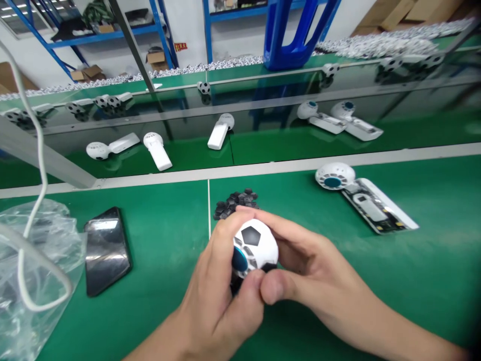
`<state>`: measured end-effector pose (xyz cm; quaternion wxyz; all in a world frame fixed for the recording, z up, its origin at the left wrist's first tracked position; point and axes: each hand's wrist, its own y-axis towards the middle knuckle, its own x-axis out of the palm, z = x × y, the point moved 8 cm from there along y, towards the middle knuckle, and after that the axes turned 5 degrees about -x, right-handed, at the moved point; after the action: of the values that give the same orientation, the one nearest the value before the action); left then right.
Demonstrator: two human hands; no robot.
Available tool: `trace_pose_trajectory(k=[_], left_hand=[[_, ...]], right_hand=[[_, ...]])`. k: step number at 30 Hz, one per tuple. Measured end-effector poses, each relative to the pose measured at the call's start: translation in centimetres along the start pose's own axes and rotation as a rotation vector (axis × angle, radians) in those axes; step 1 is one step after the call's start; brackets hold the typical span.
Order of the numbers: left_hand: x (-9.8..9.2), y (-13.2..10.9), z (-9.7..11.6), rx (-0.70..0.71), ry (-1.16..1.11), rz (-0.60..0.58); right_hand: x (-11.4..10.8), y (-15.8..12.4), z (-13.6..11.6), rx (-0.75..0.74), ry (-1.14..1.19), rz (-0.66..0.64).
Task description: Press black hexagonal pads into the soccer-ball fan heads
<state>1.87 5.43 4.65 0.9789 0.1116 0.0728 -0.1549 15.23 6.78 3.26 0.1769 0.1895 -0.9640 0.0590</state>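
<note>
Head view: your left hand (pixel 214 296) and right hand (pixel 315 265) hold a white football-patterned fan head (pixel 255 245) in a closed two-handed grip, its blue centre facing left, above the green counter (pixel 432 281). Just ahead lies a heap of small black pieces (pixel 235 204); a phone (pixel 107 250) and an opened handheld fan (pixel 364 205) sit to either side.

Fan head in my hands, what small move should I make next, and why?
Probably rotate the football-patterned fan head slightly toward you: the blue hub sits at its edge, half turned away, and your left hand and right hand cover much of the head, so it can't be inspected.
</note>
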Motion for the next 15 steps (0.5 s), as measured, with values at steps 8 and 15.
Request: trace_pose_trajectory(k=[8, 15], left_hand=[[0.1, -1.4, -0.6, 0.055, 0.078, 0.251], [0.5, -0.8, -0.9, -0.075, 0.102, 0.207]], right_hand=[[0.6, -1.1, 0.1, -0.129, -0.052, 0.083], [-5.6, 3.6, -6.0, -0.156, -1.020, -0.054]])
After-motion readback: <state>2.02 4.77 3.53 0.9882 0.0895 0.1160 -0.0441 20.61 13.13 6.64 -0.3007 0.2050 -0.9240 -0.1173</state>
